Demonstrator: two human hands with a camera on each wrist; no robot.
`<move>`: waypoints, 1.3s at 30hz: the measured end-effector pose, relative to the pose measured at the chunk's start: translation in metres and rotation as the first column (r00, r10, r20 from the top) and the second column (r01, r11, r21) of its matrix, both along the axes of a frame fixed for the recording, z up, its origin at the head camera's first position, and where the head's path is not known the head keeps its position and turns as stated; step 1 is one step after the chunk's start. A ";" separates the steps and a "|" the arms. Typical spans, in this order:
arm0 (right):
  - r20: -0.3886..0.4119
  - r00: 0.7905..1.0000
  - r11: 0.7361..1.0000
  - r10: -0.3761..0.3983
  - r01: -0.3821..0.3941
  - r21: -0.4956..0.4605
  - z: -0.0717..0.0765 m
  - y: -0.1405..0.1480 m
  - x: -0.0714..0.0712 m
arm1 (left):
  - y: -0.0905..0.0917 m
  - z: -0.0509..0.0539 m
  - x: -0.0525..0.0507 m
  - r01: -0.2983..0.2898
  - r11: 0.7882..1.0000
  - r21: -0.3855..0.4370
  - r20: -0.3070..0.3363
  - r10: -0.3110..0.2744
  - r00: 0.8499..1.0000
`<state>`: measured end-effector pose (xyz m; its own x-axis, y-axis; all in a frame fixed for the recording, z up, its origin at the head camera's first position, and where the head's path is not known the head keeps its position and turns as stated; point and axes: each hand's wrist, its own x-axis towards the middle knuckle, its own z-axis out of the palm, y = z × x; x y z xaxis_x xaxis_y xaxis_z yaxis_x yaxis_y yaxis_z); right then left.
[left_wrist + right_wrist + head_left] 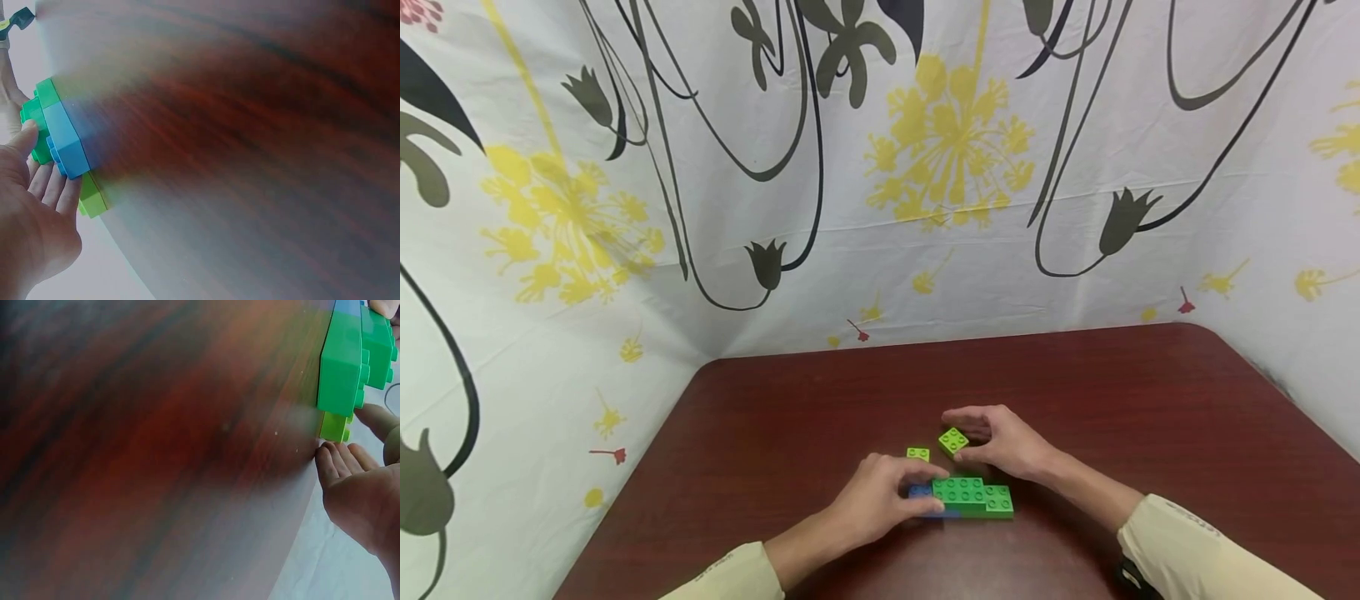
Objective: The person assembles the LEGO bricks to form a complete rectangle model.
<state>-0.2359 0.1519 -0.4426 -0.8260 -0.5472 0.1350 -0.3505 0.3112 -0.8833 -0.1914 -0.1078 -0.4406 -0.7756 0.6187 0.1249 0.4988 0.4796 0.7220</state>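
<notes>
A low stack of bricks lies flat on the table: a green brick [958,493] sits across a blue brick [65,140] and another green brick [340,359]. My left hand [871,498] holds the upper green brick at its left end, thumb on the near side and a finger on the far side. Behind the stack, a lime green square brick [953,442] lies turned at an angle. My right hand [1009,442] is spread around that brick, thumb by its near corner and fingers beyond it. A second lime brick [917,454] lies just past the left hand.
The dark red wooden table [820,400] has rounded far corners. White cloth [850,292] printed with flowers hangs behind it and along both sides.
</notes>
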 end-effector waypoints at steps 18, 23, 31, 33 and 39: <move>-0.127 0.988 0.993 -0.086 0.095 0.070 -0.004 -0.004 -0.001 | 0.000 0.000 0.000 -0.001 1.000 0.000 0.007 0.001 1.000; -0.146 0.985 0.991 -0.096 0.108 0.078 -0.005 -0.004 -0.001 | 0.000 -0.001 0.000 -0.002 1.000 0.000 0.003 0.002 1.000; -0.172 0.979 0.988 -0.107 0.124 0.091 -0.004 -0.005 0.002 | 0.000 -0.001 0.000 0.001 1.000 -0.001 0.000 -0.001 1.000; -0.178 0.978 0.988 -0.108 0.126 0.090 -0.002 -0.004 0.003 | 0.000 -0.001 0.000 0.000 1.000 -0.005 0.000 0.000 1.000; -0.182 0.975 0.987 -0.126 0.142 0.077 0.002 0.002 0.011 | 0.000 -0.001 0.000 -0.002 1.000 -0.007 0.009 0.002 1.000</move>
